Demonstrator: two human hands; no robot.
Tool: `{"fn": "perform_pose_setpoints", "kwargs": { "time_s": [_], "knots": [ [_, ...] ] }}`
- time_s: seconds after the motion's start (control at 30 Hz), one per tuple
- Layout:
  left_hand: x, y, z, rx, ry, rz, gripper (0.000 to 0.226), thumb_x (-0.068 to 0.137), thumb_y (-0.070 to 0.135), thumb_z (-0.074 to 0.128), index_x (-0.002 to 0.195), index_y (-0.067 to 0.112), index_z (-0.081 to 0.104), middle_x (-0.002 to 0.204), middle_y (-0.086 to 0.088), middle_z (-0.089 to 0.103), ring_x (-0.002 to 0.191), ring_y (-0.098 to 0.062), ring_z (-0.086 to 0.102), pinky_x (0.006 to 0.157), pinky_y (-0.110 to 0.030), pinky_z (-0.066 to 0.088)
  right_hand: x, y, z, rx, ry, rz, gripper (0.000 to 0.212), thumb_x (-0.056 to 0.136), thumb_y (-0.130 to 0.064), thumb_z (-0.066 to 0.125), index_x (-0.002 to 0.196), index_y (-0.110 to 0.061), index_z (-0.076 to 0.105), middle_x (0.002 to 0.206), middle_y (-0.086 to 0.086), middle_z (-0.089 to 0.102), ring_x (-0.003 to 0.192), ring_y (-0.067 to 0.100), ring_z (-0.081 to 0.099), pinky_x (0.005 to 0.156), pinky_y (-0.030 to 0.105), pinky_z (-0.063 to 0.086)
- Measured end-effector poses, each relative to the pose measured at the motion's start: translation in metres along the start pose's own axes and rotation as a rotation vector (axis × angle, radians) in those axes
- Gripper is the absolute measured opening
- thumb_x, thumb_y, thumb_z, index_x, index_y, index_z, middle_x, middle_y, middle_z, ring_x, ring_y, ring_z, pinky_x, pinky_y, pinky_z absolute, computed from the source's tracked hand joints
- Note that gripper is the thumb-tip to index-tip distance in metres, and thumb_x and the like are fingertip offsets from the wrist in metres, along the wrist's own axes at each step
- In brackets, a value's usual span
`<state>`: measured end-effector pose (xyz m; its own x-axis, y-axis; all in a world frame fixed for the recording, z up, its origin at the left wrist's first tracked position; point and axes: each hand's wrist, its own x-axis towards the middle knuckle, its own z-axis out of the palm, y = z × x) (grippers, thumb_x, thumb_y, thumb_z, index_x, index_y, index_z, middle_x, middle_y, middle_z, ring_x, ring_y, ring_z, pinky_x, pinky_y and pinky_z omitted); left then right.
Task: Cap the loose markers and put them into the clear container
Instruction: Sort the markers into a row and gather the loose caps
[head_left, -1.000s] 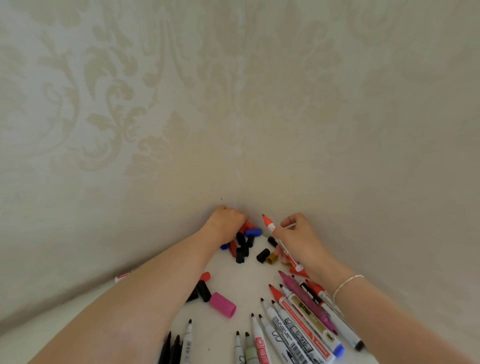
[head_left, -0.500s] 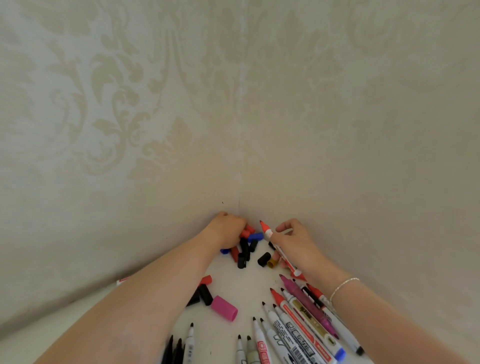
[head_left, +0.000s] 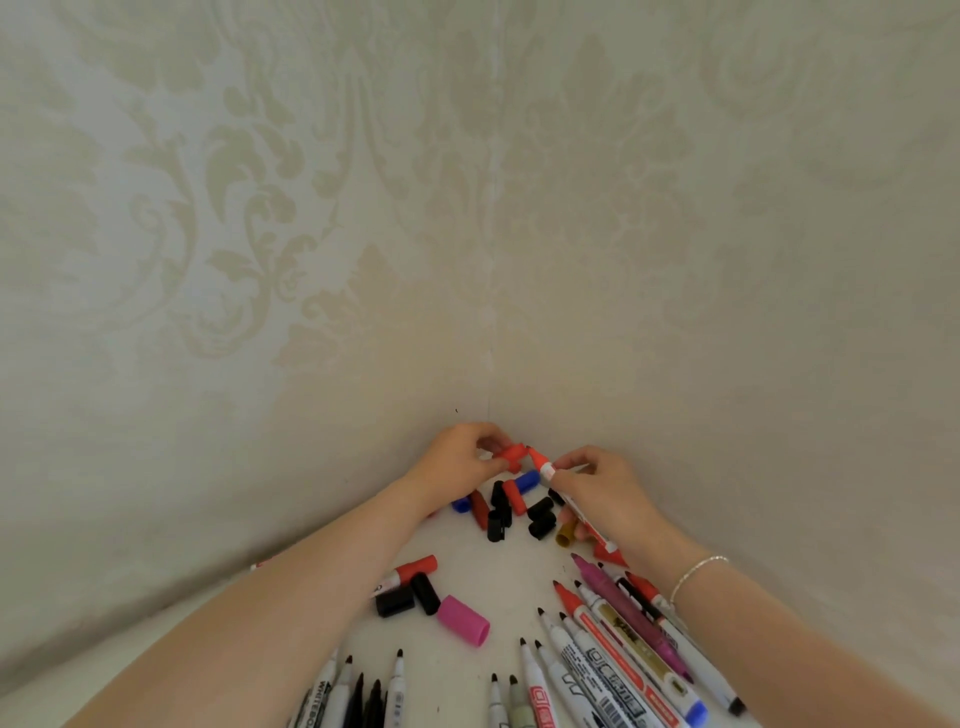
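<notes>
The step in hand is the capping itself. The left hand (head_left: 457, 460) pinches a red cap (head_left: 511, 455) between thumb and curled fingers, its open end turned toward the other hand. The right hand (head_left: 597, 488) is curled round the barrel of a red marker (head_left: 569, 499), whose bare tip points up and across at the cap; tip and cap look to be just touching or a hair apart (too small to tell which). Just below and between the two hands lies a heap of loose caps (head_left: 511, 506), black, red and blue, on the white table (head_left: 514, 587). Nearer the person than the right hand, a fan of uncapped markers (head_left: 608, 649) waits, and beneath the left forearm sits a pink cap (head_left: 463, 620). The clear container shows nowhere in view. Next, I judge, the tip must be lined up with the cap's mouth and pressed home, then the container found.
</notes>
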<state>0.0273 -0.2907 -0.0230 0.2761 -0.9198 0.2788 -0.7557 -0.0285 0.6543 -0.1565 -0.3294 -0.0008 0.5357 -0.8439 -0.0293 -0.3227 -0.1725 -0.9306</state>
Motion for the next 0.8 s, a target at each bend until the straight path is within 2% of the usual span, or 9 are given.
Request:
{"fn": "perform_pose_setpoints", "kwargs": {
  "time_s": [0.1,0.2,0.3,0.4,0.53,0.67,0.73,0.8],
  "knots": [
    [-0.006,0.011,-0.005,-0.171,0.001,-0.009,0.016,0.087,0.014,0.068,0.102,0.015,0.068,0.091,0.01,0.069,0.079,0.01,0.064,0.073,-0.005,0.045,0.001,-0.004,0.001,-0.013,0.011,-0.017,0.021,0.09,-0.026,0.063,0.104,-0.011,0.059,0.09,0.013,0.062,0.048,0.011,0.055,0.038,0.02,0.044],
    [-0.009,0.018,-0.011,-0.264,0.023,-0.014,0.014,0.087,0.012,0.068,0.101,0.012,0.067,0.088,0.009,0.067,0.071,0.007,0.066,0.068,-0.005,0.046,0.001,-0.007,0.003,-0.028,0.037,-0.033,0.017,0.09,-0.024,0.063,0.1,-0.012,0.06,0.089,0.01,0.063,0.052,0.012,0.056,0.043,0.022,0.047],
    [-0.009,0.02,-0.017,-0.219,0.047,-0.001,0.014,0.086,0.012,0.068,0.099,0.017,0.068,0.091,0.011,0.066,0.086,0.0,0.065,0.077,-0.012,0.047,0.0,-0.01,0.004,-0.028,0.069,-0.04,0.015,0.088,-0.022,0.064,0.099,-0.012,0.06,0.091,0.011,0.064,0.055,0.014,0.058,0.046,0.024,0.047],
    [-0.008,0.02,-0.021,-0.163,0.039,0.0,0.018,0.086,0.01,0.066,0.101,0.02,0.068,0.1,0.008,0.067,0.099,-0.006,0.061,0.089,-0.017,0.045,-0.001,-0.013,0.004,-0.026,0.097,-0.039,0.015,0.089,-0.021,0.063,0.1,-0.014,0.059,0.09,0.009,0.064,0.056,0.014,0.059,0.042,0.021,0.045],
    [-0.012,0.021,-0.025,-0.119,0.024,0.031,0.021,0.086,0.007,0.066,0.103,0.018,0.068,0.107,0.004,0.064,0.103,-0.009,0.061,0.093,-0.02,0.046,-0.003,-0.016,0.004,-0.103,0.035,-0.034,0.012,0.087,-0.017,0.065,0.098,-0.014,0.063,0.089,0.009,0.065,0.054,0.011,0.058,0.042,0.021,0.045],
    [-0.015,0.021,-0.034,-0.094,-0.009,0.066,0.021,0.083,0.002,0.068,0.097,0.018,0.071,0.102,0.003,0.062,0.101,-0.011,0.061,0.094,-0.026,0.05,-0.007,-0.016,0.004,-0.109,0.013,-0.056,0.014,0.081,-0.006,0.068,0.093,-0.014,0.067,0.084,0.012,0.067,0.057,0.016,0.059,0.049,0.023,0.048],
    [-0.016,0.023,-0.037,-0.131,-0.057,0.049,0.022,0.083,0.0,0.067,0.095,0.018,0.07,0.099,0.007,0.064,0.1,-0.009,0.062,0.093,-0.023,0.049,-0.008,-0.017,0.004,-0.09,0.028,-0.059,0.018,0.079,-0.005,0.07,0.094,-0.015,0.068,0.081,0.01,0.067,0.058,0.016,0.058,0.052,0.024,0.049],
    [-0.018,0.028,-0.04,-0.209,-0.124,-0.006,0.021,0.085,0.0,0.064,0.098,0.016,0.071,0.099,0.007,0.068,0.096,-0.005,0.064,0.09,-0.019,0.048,-0.009,-0.018,0.005,-0.061,0.033,-0.061,0.019,0.077,-0.004,0.072,0.093,-0.015,0.069,0.074,0.006,0.064,0.052,0.012,0.055,0.048,0.021,0.045]
  ]
}}
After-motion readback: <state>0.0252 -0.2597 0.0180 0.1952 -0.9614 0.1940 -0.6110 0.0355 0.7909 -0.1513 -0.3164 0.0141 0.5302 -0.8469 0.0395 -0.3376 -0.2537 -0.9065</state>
